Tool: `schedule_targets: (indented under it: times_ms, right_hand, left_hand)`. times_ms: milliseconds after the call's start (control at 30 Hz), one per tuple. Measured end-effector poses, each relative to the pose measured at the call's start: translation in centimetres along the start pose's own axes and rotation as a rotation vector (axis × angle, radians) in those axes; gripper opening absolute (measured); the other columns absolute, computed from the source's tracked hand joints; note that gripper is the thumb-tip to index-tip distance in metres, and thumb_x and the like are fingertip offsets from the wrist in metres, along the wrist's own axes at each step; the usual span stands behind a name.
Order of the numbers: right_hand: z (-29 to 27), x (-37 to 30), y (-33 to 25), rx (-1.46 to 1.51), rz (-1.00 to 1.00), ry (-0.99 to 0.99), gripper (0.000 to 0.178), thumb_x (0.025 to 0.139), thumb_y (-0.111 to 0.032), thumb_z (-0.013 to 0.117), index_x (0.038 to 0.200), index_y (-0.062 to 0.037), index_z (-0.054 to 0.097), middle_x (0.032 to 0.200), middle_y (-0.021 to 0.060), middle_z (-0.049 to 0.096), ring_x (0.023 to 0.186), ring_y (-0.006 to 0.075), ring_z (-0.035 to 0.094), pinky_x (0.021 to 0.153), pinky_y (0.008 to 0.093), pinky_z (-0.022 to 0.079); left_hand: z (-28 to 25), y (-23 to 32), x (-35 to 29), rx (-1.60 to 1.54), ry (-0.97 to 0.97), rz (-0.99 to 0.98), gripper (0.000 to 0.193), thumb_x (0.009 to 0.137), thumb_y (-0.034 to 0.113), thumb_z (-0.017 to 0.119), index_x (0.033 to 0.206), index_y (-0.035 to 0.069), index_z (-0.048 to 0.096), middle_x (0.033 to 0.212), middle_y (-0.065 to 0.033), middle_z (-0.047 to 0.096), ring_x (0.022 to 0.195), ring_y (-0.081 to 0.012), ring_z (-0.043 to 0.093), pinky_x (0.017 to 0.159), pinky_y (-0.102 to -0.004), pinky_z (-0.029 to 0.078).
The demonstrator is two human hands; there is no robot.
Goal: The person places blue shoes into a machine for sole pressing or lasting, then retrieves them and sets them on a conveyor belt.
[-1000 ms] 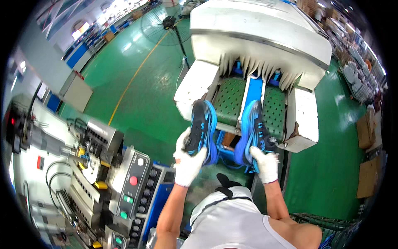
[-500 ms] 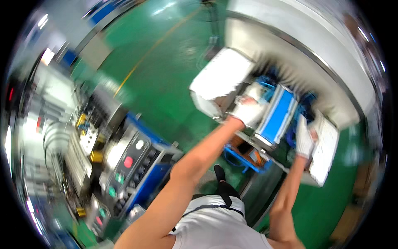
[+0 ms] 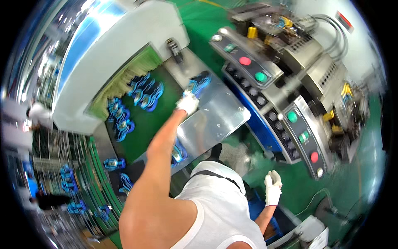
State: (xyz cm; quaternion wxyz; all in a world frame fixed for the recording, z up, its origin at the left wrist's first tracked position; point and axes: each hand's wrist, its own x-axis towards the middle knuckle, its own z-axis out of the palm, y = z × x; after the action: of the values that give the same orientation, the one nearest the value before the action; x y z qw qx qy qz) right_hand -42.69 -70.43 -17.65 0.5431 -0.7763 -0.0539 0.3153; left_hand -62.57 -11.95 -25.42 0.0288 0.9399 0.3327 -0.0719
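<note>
A: Where's the blue-black shoe (image 3: 201, 80)?
B: Upper middle, on the metal table (image 3: 207, 135). Left hand (image 3: 188, 103) touches it, can't tell how closed; right hand (image 3: 273, 189), lower right, half-open, empty. Imo, grip both sides evenly.

the gloved left hand (image 3: 188, 103) is touching the near end of a blue and black shoe (image 3: 200, 82), which is lying at the far left corner of the shiny metal counter (image 3: 219, 120); blur is hiding whether the fingers are gripping it. the gloved right hand (image 3: 273, 187) is hanging with fingers loosely extended, well apart from the counter. a second shoe (image 3: 179, 153) is sitting by the counter's near left edge, partly behind the left forearm (image 3: 163, 139). more shoes (image 3: 151, 97) are lying in two rows on a green belt (image 3: 141, 129), before a white machine's fringed curtain (image 3: 124, 79).
</note>
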Motion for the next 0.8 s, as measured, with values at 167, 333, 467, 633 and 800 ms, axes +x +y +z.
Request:
schedule_targets:
  times_ms: [167, 333, 467, 633, 800]
  right_hand:
    - [7.8, 6.8, -4.1, -0.370, 0.002, -0.100, 0.050, 0.097, -0.016, 0.071, 0.139, 0.0054, 0.054, 0.133, 0.0236, 0.065, 0.124, 0.0311, 0.064, 0.106, 0.0394, 0.050]
    - [16.9, 7.4, -10.9, -0.764, 0.038, -0.192, 0.053, 0.096, -0.020, 0.072, 0.138, 0.0062, 0.055, 0.134, 0.0248, 0.065, 0.124, 0.0321, 0.064, 0.105, 0.0395, 0.050]
    - [17.1, 8.8, -8.7, -0.567, 0.250, -0.403, 0.058, 0.095, -0.015, 0.073, 0.143, 0.0054, 0.049, 0.141, 0.0236, 0.061, 0.130, 0.0301, 0.061, 0.109, 0.0381, 0.048]
    - [16.1, 9.3, -8.4, -0.866, 0.329, -0.314, 0.068, 0.091, -0.031, 0.074, 0.145, 0.0047, 0.050, 0.145, 0.0240, 0.058, 0.135, 0.0297, 0.058, 0.114, 0.0372, 0.044]
    - [19.0, 11.8, -10.3, -1.114, 0.002, -0.473, 0.070, 0.096, -0.055, 0.059, 0.144, -0.0041, 0.056, 0.140, 0.0182, 0.064, 0.131, 0.0334, 0.060, 0.112, 0.0393, 0.044]
  left_hand:
    - [-10.3, -20.2, -1.3, -0.441, 0.336, -0.666, 0.049, 0.093, 0.036, 0.067, 0.131, 0.005, 0.063, 0.128, -0.0224, 0.067, 0.121, -0.0393, 0.064, 0.103, -0.0482, 0.050]
    - [-11.0, -29.7, -1.4, -0.416, 0.191, -0.786, 0.063, 0.093, 0.054, 0.057, 0.138, 0.010, 0.058, 0.134, -0.0205, 0.064, 0.125, -0.0390, 0.062, 0.106, -0.0510, 0.047]
    - [-1.6, -25.8, -1.6, -0.353, -0.061, -0.730, 0.068, 0.087, 0.053, 0.068, 0.137, 0.009, 0.058, 0.135, -0.0191, 0.064, 0.123, -0.0404, 0.061, 0.103, -0.0521, 0.048]
    - [5.0, -21.9, -3.1, -0.255, 0.253, -0.663, 0.060, 0.082, 0.045, 0.076, 0.128, 0.010, 0.063, 0.121, -0.0179, 0.070, 0.113, -0.0366, 0.067, 0.097, -0.0485, 0.052]
    - [-1.9, -17.9, -6.2, -0.610, -0.014, -0.798, 0.068, 0.081, 0.037, 0.077, 0.138, 0.007, 0.056, 0.133, -0.0189, 0.066, 0.119, -0.0420, 0.063, 0.102, -0.0529, 0.050]
